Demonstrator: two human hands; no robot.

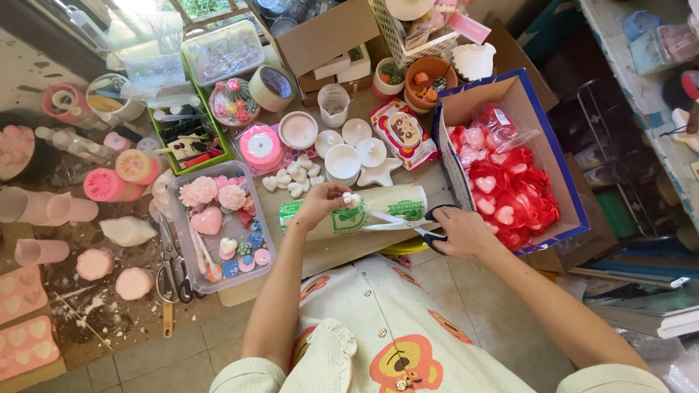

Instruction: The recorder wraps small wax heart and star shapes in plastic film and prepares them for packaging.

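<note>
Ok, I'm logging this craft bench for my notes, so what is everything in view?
Small white piece: one, pinched in the left hand.
Scissors: one pair, black handles, in the right hand, blades open toward the white piece.
Paper roll: one, cream with green print, lying under the hands.
Blue box: one, right, filled with red and pink hearts.
Clear tray: one, left, holding pink flowers, a pink heart and small coloured pieces.
White hearts: a small heap, behind the roll.
Pink moulds: two, far left.
Tape roll: one, beige, at the back.
Left hand: holds the piece.
Right hand: grips the scissors.
</note>
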